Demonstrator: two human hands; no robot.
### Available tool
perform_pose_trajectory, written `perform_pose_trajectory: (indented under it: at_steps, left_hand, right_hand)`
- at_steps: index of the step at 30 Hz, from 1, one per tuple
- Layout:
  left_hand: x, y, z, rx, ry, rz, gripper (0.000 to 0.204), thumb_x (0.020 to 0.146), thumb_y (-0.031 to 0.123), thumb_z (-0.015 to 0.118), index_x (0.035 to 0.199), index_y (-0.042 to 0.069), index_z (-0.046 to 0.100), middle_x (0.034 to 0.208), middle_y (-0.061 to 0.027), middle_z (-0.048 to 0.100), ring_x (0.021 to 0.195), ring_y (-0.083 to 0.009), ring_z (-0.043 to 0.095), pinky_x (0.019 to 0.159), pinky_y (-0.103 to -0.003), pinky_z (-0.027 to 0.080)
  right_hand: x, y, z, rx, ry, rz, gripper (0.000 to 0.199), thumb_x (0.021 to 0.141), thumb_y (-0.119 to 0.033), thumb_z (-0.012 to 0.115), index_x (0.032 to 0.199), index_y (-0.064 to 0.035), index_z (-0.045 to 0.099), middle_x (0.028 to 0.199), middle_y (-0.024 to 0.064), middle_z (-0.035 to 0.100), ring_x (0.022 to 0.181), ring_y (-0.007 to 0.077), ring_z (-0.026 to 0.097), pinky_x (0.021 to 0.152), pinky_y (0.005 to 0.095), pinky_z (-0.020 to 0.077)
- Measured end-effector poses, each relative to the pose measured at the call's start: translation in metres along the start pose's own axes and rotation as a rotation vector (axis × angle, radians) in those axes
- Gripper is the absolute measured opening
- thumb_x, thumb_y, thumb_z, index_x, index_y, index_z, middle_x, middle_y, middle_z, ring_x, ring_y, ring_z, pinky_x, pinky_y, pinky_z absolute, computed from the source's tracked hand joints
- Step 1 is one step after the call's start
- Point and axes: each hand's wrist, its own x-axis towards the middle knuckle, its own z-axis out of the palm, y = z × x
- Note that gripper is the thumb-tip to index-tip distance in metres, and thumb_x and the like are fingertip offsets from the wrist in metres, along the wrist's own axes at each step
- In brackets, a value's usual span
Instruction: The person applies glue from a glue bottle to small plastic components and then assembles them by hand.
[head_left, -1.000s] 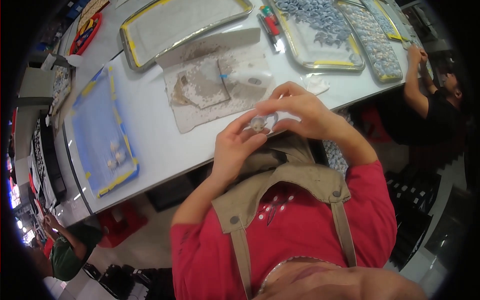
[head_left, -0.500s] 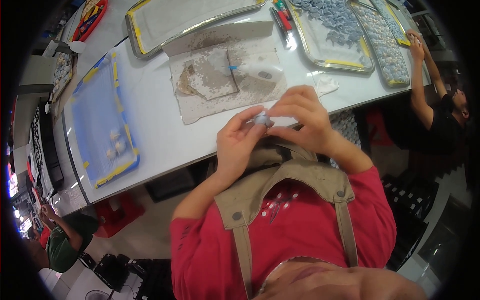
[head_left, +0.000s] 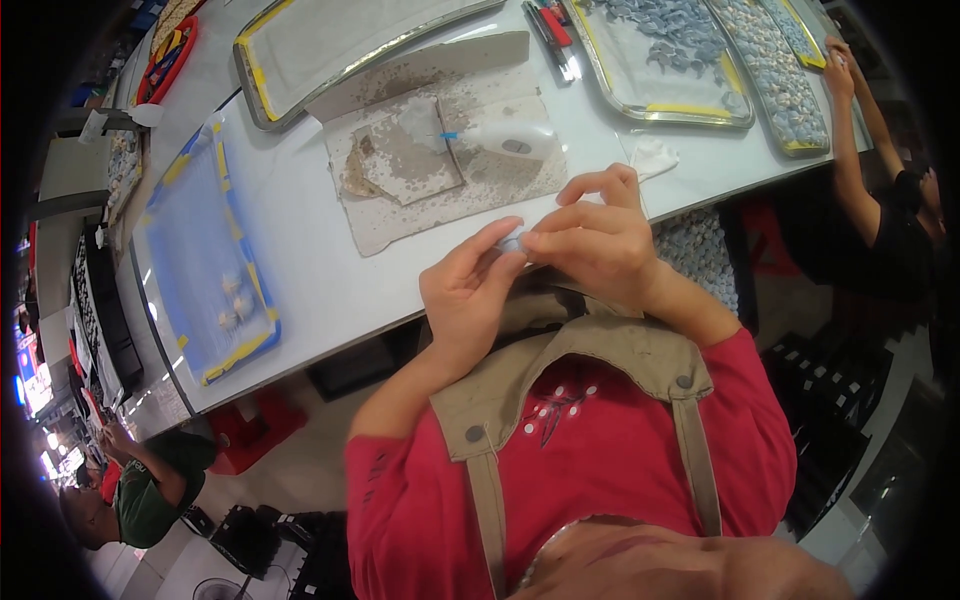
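White worktable (head_left: 300,250) carries a stained grey cardboard sheet (head_left: 440,190) with a white plastic bottle (head_left: 510,140) lying on it. Left of it: blue-lined tray with yellow-taped edges (head_left: 205,265), a few pale pieces inside. Far edge: empty metal tray (head_left: 330,40); metal tray of blue-grey pieces (head_left: 670,50). Co-worker's arm (head_left: 860,130) reaches in at right.

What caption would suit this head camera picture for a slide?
Both hands, left hand and right hand, pinch a small pale piece together at the white table edge.
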Motion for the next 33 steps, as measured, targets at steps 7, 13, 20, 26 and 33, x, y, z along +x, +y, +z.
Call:
perform_pose_trajectory:
  at_steps: [7, 13, 20, 26, 33]
  left_hand:
    - [0.000, -0.003, 0.002, -0.043, 0.004, 0.013, 0.029, 0.084, -0.002, 0.056, 0.112, -0.006, 0.054, 0.095, -0.0092, 0.060, 0.086, -0.0107, 0.058, 0.077, -0.021, 0.047]
    - [0.002, -0.004, 0.001, -0.019, -0.013, 0.008, 0.031, 0.084, -0.002, 0.056, 0.115, -0.006, 0.052, 0.099, -0.0085, 0.059, 0.089, -0.0105, 0.056, 0.079, -0.022, 0.046]
    - [0.000, -0.006, 0.002, 0.067, 0.068, 0.121, 0.032, 0.083, 0.002, 0.060, 0.114, -0.003, 0.054, 0.094, -0.0059, 0.061, 0.082, -0.0075, 0.055, 0.072, -0.020, 0.046]
    - [-0.002, -0.006, -0.004, 0.218, 0.065, 0.136, 0.029, 0.081, 0.003, 0.062, 0.109, -0.001, 0.058, 0.088, -0.0051, 0.062, 0.075, -0.0064, 0.055, 0.068, -0.020, 0.046]
    - [0.000, -0.003, 0.000, -0.211, 0.006, -0.015, 0.032, 0.084, -0.002, 0.056, 0.116, -0.003, 0.052, 0.094, -0.0051, 0.060, 0.081, -0.0077, 0.056, 0.073, -0.020, 0.045]
  right_hand:
    - [-0.002, 0.010, 0.005, 0.054, 0.049, -0.063, 0.024, 0.057, -0.014, 0.077, 0.079, -0.0147, 0.066, 0.075, -0.0054, 0.061, 0.075, 0.0181, 0.052, 0.069, 0.0331, 0.0307]
    - [-0.004, 0.012, 0.011, 0.134, 0.062, -0.045, 0.023, 0.060, -0.014, 0.075, 0.081, -0.0161, 0.066, 0.077, -0.0072, 0.060, 0.078, 0.0165, 0.052, 0.071, 0.0328, 0.0302]
    - [-0.006, -0.008, 0.008, 0.033, 0.087, 0.090, 0.022, 0.060, -0.013, 0.074, 0.079, -0.0140, 0.064, 0.077, -0.0057, 0.060, 0.079, 0.0165, 0.055, 0.072, 0.0334, 0.0298]
    - [0.001, -0.001, 0.005, -0.010, 0.060, -0.078, 0.024, 0.059, -0.011, 0.075, 0.080, -0.0126, 0.064, 0.075, -0.0033, 0.061, 0.077, 0.0182, 0.055, 0.069, 0.0341, 0.0305]
    - [0.002, 0.004, 0.007, 0.226, 0.006, 0.116, 0.021, 0.064, -0.012, 0.073, 0.083, -0.0120, 0.063, 0.083, -0.0001, 0.061, 0.086, 0.0188, 0.054, 0.078, 0.0331, 0.0354]
